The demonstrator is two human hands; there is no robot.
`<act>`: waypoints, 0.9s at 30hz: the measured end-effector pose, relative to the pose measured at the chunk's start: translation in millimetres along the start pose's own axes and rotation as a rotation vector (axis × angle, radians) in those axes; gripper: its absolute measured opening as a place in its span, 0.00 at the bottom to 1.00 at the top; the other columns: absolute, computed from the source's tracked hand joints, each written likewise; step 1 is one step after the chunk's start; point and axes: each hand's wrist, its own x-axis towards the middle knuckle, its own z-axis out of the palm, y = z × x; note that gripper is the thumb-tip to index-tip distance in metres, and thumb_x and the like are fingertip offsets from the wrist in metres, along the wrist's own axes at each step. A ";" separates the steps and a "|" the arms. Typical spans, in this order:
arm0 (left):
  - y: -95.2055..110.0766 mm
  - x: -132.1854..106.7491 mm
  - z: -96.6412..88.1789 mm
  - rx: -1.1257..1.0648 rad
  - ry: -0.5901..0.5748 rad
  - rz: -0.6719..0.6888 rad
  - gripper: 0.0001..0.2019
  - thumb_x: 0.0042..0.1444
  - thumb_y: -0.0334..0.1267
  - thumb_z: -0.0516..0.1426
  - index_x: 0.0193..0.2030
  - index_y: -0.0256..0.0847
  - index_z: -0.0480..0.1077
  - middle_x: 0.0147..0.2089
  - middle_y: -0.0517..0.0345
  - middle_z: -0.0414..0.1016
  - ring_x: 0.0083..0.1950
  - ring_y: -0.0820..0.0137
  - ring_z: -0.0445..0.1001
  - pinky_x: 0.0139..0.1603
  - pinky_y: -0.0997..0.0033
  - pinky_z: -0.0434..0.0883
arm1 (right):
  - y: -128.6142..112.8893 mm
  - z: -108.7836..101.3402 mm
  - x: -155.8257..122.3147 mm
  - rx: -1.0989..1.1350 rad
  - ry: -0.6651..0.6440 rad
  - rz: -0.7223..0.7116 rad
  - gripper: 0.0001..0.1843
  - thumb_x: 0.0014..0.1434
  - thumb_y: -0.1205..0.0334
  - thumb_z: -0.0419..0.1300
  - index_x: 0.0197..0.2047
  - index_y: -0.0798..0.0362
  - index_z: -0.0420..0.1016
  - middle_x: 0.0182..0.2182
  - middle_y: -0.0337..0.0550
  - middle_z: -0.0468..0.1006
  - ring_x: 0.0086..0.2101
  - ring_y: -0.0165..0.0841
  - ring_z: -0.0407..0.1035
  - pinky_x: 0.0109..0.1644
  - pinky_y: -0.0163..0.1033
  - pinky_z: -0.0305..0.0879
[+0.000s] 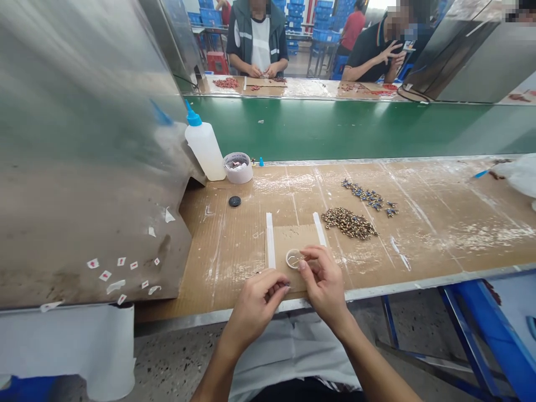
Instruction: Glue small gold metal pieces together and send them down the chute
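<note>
My right hand [323, 274] is closed in a pinch around a thin, yellowish stick [296, 260]. The stick's tip lies over a small round white dish [288, 264] on a piece of cardboard [288, 237]. To the left and nearer the table edge, my left hand [262, 296] has thumb and fingers pressed together. A tiny dark piece seems to show at its fingertips, too small to name. Beyond my right hand is a heap of small brass-and-dark pieces [350, 223]. Small blue-and-dark pieces [368, 196] lie scattered behind that heap.
White tape strips [270, 240] flank the cardboard. A squeeze bottle [205, 148], a tape roll [238, 173] and a black disc [235, 201] stand at back left, beside a metal housing [104, 167]. A green conveyor belt [301, 125] runs behind; people sit across it.
</note>
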 end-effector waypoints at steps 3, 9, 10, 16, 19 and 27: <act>-1.7 -0.9 -0.7 -0.028 -0.006 0.007 0.04 0.64 0.32 0.54 0.38 0.40 0.70 0.32 0.60 0.71 0.33 0.73 0.68 0.37 0.74 0.65 | 4.8 -15.1 9.4 -0.045 0.022 -0.001 0.11 0.68 0.59 0.54 0.52 0.52 0.69 0.46 0.49 0.70 0.41 0.36 0.69 0.40 0.38 0.72; -4.2 -4.2 -1.9 -0.061 -0.003 0.014 0.05 0.64 0.33 0.54 0.38 0.39 0.70 0.33 0.59 0.71 0.33 0.72 0.69 0.37 0.74 0.65 | 26.5 -68.2 51.8 -0.587 0.054 -0.069 0.11 0.67 0.59 0.53 0.46 0.53 0.74 0.38 0.47 0.74 0.36 0.38 0.69 0.39 0.42 0.66; -3.9 -4.5 -2.2 -0.066 -0.001 0.014 0.05 0.64 0.32 0.54 0.38 0.39 0.70 0.33 0.59 0.71 0.33 0.73 0.69 0.37 0.74 0.65 | 29.3 -72.5 57.1 -0.642 0.024 -0.083 0.11 0.67 0.60 0.53 0.47 0.54 0.74 0.38 0.47 0.73 0.36 0.38 0.69 0.40 0.42 0.65; 0.1 -5.8 -4.1 -0.080 0.002 -0.002 0.05 0.63 0.32 0.54 0.37 0.39 0.70 0.33 0.60 0.71 0.34 0.73 0.68 0.37 0.74 0.65 | 34.9 -71.4 64.5 -0.823 -0.050 -0.112 0.12 0.67 0.63 0.51 0.45 0.53 0.76 0.37 0.45 0.70 0.37 0.37 0.67 0.42 0.41 0.63; -0.1 -5.7 -4.7 -0.076 0.001 0.007 0.05 0.63 0.32 0.54 0.37 0.39 0.70 0.33 0.60 0.71 0.34 0.73 0.68 0.37 0.74 0.64 | 36.2 -71.7 61.1 -0.829 -0.052 -0.115 0.12 0.67 0.64 0.50 0.41 0.53 0.76 0.35 0.45 0.70 0.36 0.37 0.67 0.41 0.40 0.62; -5.2 -6.6 -2.9 -0.074 -0.005 0.021 0.05 0.64 0.32 0.54 0.38 0.40 0.71 0.34 0.60 0.71 0.35 0.73 0.68 0.39 0.73 0.64 | 38.8 -76.1 57.5 -0.696 -0.023 -0.124 0.08 0.64 0.64 0.53 0.40 0.54 0.74 0.37 0.44 0.73 0.34 0.35 0.69 0.40 0.39 0.66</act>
